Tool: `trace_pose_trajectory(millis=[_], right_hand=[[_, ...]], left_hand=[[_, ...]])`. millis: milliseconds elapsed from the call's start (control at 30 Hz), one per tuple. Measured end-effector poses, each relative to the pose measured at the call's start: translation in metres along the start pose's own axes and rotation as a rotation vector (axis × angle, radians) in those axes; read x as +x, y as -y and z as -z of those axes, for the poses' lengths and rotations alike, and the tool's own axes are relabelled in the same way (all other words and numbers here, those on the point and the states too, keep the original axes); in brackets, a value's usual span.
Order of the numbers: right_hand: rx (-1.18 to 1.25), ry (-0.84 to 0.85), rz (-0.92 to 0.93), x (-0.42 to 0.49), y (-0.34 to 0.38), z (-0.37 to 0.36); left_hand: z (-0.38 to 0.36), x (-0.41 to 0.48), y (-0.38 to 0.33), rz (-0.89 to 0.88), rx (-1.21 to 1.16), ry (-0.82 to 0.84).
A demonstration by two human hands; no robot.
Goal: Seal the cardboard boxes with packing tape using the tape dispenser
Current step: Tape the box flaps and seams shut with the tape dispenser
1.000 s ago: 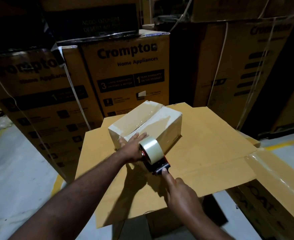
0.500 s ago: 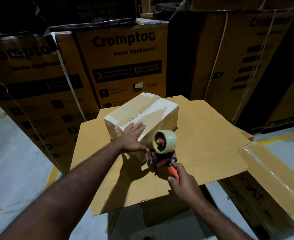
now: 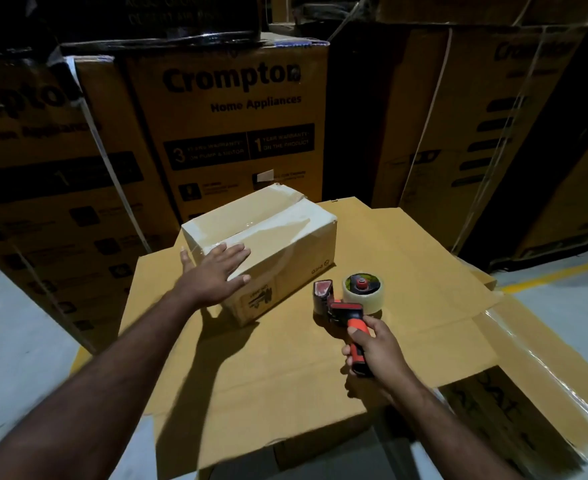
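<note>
tape dispenser pulled off box

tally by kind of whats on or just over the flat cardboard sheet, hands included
small taped box: 1
tape dispenser: 1
tape roll: 1, mounted on the tape dispenser
hands: 2, left hand flat on the small taped box, right hand gripping the tape dispenser's handle
total: 5
</note>
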State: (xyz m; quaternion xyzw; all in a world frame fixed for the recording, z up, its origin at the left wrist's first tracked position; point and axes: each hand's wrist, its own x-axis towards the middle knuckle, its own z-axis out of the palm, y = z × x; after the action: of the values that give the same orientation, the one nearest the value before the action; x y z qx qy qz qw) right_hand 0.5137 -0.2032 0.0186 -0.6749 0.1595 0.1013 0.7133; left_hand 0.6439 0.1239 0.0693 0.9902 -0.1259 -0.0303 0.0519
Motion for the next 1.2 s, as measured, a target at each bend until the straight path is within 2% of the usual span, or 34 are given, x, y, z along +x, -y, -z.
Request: trace_pose_trajectory(millis=[167,333,467,567,600,633,667,733,800,833,933,1000,1100,1200], right_hand=[[-0.003,-0.103,0.017,0.041,-0.002,0.009],[-0.108,-0.191,0.031,0.081,-0.003,0.01],[-0.645,-0.262,0.041,0.115,0.009,0.009],[-1.315,-0.206,-0.056,0.131,0.045,0.007],[-1.485,-0.231,-0.058,0.134,0.064,0.002],[-1.556,-0.261,-0.003,0.135,0.085,-0.007],[-1.545,-0.281,0.112,0.135,0.104,-0.018],[-1.359,-0.232,0.439,0.132,0.136,-0.053],[-1.195,-0.052,0.742,0.127,0.155,-0.096],[-1.138,0.077,0.824,0.126,0.158,-0.119],[-0.982,0.439,0.884,0.127,0.142,-0.175],[-0.93,0.531,0.891,0.128,0.121,-0.195],[-0.944,0.53,0.953,0.13,0.102,-0.202],[-0.926,0.578,0.998,0.137,0.101,-0.197]], left_hand=[[-0.015,0.002,0.03,0.005,-0.042,-0.175],[-0.027,-0.005,0.006,0.12,-0.098,-0.234],[-0.027,-0.019,-0.006,0.138,-0.104,-0.182],[-0.025,-0.025,-0.002,0.134,-0.089,-0.154],[-0.021,-0.027,-0.001,0.147,-0.087,-0.147],[-0.019,-0.028,-0.003,0.166,-0.075,-0.137],[-0.017,-0.03,-0.006,0.193,-0.067,-0.125],[-0.017,-0.032,-0.019,0.27,-0.132,-0.142],[-0.024,-0.03,-0.038,0.353,-0.31,-0.258],[-0.03,-0.027,-0.048,0.394,-0.437,-0.357],[-0.052,-0.012,-0.065,0.494,-0.77,-0.721],[-0.061,-0.002,-0.069,0.556,-0.888,-0.888],[-0.06,0.005,-0.072,0.66,-1.045,-0.965],[-0.061,0.006,-0.067,0.726,-1.185,-0.903]])
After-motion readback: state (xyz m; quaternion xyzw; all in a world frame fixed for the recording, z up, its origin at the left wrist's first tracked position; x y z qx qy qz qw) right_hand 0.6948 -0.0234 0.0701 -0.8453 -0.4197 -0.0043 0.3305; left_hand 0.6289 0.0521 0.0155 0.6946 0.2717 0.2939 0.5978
